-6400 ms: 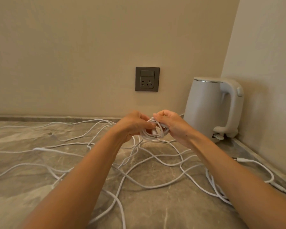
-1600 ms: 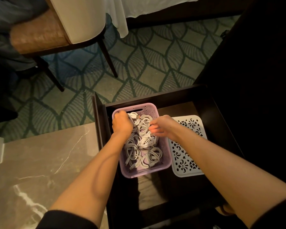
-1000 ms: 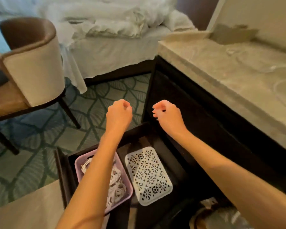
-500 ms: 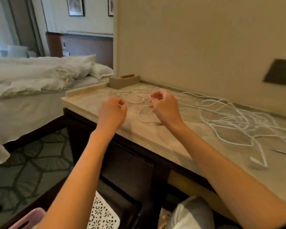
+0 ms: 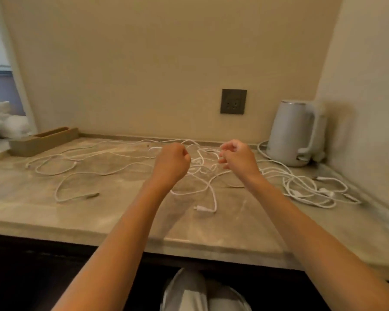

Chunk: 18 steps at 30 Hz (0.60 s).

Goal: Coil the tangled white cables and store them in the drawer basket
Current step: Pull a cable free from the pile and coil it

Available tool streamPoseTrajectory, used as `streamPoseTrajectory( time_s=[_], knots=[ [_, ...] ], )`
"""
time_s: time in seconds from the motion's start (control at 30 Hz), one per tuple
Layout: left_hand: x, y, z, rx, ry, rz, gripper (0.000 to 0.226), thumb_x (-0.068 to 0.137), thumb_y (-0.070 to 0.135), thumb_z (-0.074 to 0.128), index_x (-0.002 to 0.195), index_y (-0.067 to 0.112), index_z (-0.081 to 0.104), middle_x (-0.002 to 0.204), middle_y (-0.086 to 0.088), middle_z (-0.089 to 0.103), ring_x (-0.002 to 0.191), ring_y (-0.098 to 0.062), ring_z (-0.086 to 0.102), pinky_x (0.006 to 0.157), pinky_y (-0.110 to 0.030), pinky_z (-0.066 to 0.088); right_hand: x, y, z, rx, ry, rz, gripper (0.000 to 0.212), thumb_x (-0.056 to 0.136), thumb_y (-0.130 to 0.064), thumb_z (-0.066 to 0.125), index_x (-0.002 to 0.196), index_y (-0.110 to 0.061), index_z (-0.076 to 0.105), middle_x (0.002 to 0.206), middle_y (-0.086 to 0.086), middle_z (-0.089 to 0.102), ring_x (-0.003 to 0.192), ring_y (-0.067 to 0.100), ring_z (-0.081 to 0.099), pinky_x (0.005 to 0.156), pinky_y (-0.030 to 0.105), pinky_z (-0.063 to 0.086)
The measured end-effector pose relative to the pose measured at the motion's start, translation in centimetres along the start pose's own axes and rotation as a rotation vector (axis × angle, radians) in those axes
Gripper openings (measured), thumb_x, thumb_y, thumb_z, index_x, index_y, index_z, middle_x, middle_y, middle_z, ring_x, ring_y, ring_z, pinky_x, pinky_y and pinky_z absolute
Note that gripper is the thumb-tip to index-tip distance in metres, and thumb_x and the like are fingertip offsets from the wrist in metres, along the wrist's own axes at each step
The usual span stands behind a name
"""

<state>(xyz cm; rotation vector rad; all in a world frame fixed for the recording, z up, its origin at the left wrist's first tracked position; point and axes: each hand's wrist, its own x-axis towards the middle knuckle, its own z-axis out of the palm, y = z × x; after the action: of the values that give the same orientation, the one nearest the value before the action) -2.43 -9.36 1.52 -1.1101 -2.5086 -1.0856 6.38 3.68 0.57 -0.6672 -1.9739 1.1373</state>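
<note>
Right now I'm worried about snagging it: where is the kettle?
In the head view, the white kettle stands upright in the far right corner of the countertop, right of the wall socket, behind the tangled white cables.

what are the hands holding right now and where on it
Nothing visibly: left hand and right hand hover, fingers curled, above the cables.

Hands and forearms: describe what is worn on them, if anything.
The left hand and right hand are gloveless, with no ring, watch or bracelet visible. The left arm and right arm are bare to the frame's lower edge; no sleeve appears.
</note>
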Motion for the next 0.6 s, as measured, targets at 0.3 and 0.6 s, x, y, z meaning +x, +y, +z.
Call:
streamPoseTrajectory(
  time_s=[0.3, 0.6],
  knots=[
    [1.4, 9.6, 8.0, -0.028, -0.251, 0.21, 0.023, 0.091, 0.014, 0.049, 0.104, 0.004, 0.066, 0.109, -0.015, 0.065, 0.103, -0.03, 0.058, 0.086, -0.033, 0.044, 1.0, 5.3, -10.7, -0.209, 0.148, 0.163, 0.017, 0.085, -0.003, 0.049, 0.082, -0.017, 0.058, 0.087, 0.006, 0.061, 0.088, 0.025, 0.06, 0.082, 0.037, 0.048],
    [1.6, 15.1, 14.7, -0.069, -0.433, 0.414, 0.022, 0.092, 0.007, 0.048, 0.107, 0.002, 0.063, 0.114, -0.016, 0.061, 0.11, -0.029, 0.053, 0.086, -0.029, 0.038, 1.4, 10.2, -18.8, -0.692, 0.195, 0.351, 0.037, 0.091, -0.002, 0.043, 0.127, -0.007, 0.053, 0.132, 0.016, 0.054, 0.121, 0.032, 0.049, 0.095, 0.032, 0.038]
  ],
)
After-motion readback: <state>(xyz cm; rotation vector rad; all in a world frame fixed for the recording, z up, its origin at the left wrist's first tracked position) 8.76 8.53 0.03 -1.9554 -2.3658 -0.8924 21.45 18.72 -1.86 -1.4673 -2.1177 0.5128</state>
